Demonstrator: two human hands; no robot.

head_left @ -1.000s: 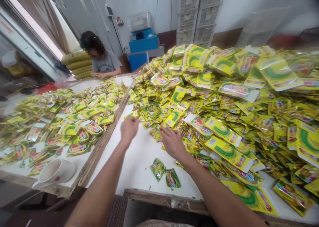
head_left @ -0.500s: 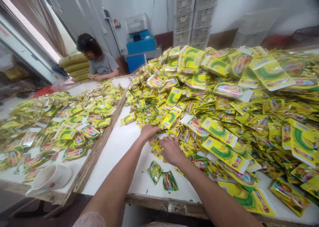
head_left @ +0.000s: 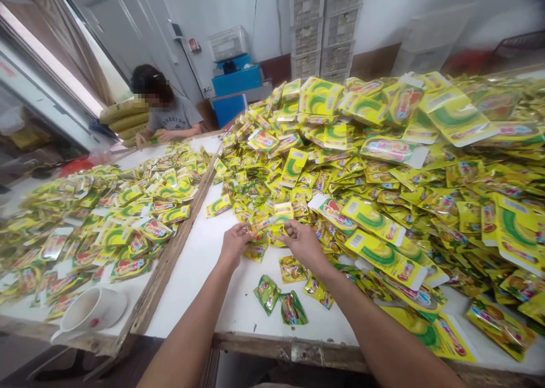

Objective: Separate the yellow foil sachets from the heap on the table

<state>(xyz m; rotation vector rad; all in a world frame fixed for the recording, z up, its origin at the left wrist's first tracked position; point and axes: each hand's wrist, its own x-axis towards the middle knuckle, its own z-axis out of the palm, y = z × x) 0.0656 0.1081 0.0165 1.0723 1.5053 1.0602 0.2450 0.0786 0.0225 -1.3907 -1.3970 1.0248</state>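
Note:
My left hand (head_left: 235, 245) is closed in a pinch at the near edge of the heap, apparently on a small yellow sachet (head_left: 260, 226). Opposite it, the fingers of my right hand (head_left: 304, 245) pinch the lower right part of a flat yellow carton (head_left: 283, 209) with a green curve and a white upper end. Part of the carton is behind the fingers. On the white tabletop below my hands lie a green sachet (head_left: 267, 294), a red-and-green sachet (head_left: 292, 308) and a yellow sachet (head_left: 292, 269).
A large heap of yellow cartons and sachets (head_left: 383, 178) fills the right side. Beyond a wooden divider (head_left: 179, 240), another pile (head_left: 140, 223) covers the left table, with a white mug (head_left: 94, 308) near its edge. A co-worker (head_left: 170, 115) sits at the far left.
My hands have drawn back from the heap and risen, the left one moving left. The yellow carton now stands between them. More yellow sachets show on the tabletop near my right forearm.

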